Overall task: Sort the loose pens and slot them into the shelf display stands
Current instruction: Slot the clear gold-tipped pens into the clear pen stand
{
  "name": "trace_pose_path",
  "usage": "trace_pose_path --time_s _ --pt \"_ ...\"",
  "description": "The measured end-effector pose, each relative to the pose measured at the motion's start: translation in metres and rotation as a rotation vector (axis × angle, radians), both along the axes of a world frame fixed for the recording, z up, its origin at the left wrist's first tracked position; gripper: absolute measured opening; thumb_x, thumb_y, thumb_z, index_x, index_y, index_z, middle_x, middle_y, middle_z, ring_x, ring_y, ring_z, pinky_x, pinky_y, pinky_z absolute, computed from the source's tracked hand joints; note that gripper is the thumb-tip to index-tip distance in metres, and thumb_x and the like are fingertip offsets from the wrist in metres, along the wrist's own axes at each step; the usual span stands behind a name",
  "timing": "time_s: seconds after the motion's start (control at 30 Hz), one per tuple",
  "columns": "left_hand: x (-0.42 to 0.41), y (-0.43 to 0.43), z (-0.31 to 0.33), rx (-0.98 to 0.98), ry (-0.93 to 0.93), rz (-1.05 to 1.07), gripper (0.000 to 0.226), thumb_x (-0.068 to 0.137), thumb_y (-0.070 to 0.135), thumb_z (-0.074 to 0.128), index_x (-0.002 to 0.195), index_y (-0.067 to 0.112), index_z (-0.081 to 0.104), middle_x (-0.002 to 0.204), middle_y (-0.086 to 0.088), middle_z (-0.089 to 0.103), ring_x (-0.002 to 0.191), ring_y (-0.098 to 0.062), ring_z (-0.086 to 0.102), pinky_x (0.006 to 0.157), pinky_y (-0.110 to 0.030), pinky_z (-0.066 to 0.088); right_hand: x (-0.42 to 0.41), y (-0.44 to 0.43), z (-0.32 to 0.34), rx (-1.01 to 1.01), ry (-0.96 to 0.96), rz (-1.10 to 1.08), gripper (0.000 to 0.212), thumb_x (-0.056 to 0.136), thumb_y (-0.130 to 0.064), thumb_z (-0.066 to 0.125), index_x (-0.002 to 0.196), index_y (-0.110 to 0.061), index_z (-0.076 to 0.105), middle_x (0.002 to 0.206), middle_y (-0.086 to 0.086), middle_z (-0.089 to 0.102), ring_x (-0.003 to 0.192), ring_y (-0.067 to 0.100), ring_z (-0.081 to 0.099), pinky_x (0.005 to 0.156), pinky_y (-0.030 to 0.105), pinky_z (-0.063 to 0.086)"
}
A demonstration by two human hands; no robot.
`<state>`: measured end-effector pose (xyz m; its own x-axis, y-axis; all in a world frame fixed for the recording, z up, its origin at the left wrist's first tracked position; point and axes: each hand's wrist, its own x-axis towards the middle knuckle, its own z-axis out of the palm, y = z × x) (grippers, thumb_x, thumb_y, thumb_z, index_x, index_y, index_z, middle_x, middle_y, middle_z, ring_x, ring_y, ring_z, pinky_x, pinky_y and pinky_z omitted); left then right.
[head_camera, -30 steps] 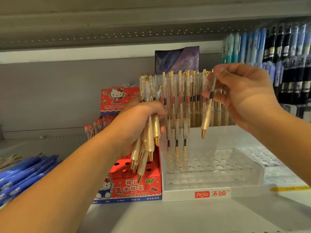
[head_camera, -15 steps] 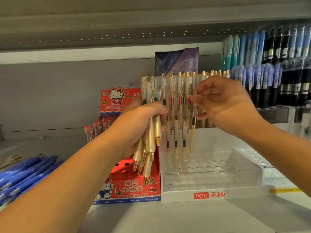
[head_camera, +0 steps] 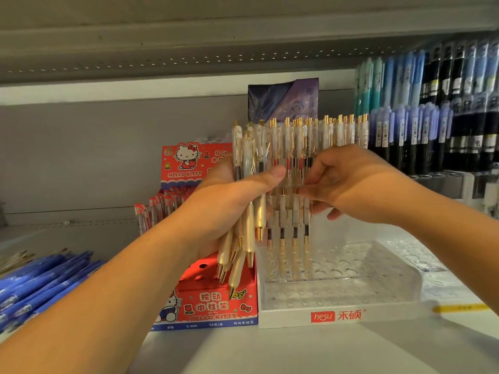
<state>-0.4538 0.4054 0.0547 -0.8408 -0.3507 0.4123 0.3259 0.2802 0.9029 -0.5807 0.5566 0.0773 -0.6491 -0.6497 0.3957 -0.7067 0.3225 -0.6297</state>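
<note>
Looks like slotting: left hand (head_camera: 232,203) grips the pen bundle (head_camera: 249,225), right hand (head_camera: 351,184) pinches one pen (head_camera: 306,234) into the clear stand (head_camera: 378,295) — next needs an empty hole.

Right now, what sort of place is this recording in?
Most likely a stationery shop shelf: a branded clear display stand part-filled with gold pens, a Hello Kitty pen box, and racks of upright pens.
</note>
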Motion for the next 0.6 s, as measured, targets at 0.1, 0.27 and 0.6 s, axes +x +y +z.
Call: trace_pose_path --time_s 0.1,0.27,0.6 --pt "0.000 0.001 0.000 -0.021 0.014 -0.014 0.043 0.063 0.052 0.080 0.102 0.037 0.067 0.081 0.012 0.071 0.068 -0.012 0.066 0.062 -0.031 0.051 0.002 0.002 0.004 0.102 0.093 -0.055 0.013 0.086 -0.032 0.073 0.082 -0.022 0.066 0.067 -0.009 0.073 0.060 0.003 0.070 0.056 0.025 0.058" --pt "-0.001 0.002 0.000 -0.116 -0.011 -0.028 0.036 0.069 0.050 0.075 0.100 0.037 0.064 0.076 0.016 0.068 0.061 -0.004 0.063 0.058 -0.026 0.050 0.005 0.007 0.001 0.002 0.342 -0.056 0.005 0.090 -0.036 0.065 0.090 -0.038 0.069 0.078 -0.021 0.064 0.065 -0.003 0.059 0.049 0.008 0.041" --pt "0.001 0.006 -0.002 -0.266 -0.110 -0.176 0.053 0.073 0.048 0.073 0.122 0.037 0.055 0.068 0.021 0.067 0.060 0.001 0.065 0.053 -0.014 0.049 0.011 0.007 -0.002 -0.512 -0.308 0.413 0.043 0.061 -0.031 0.077 0.101 -0.015 0.069 0.082 -0.003 0.071 0.069 0.012 0.062 0.051 0.024 0.047"
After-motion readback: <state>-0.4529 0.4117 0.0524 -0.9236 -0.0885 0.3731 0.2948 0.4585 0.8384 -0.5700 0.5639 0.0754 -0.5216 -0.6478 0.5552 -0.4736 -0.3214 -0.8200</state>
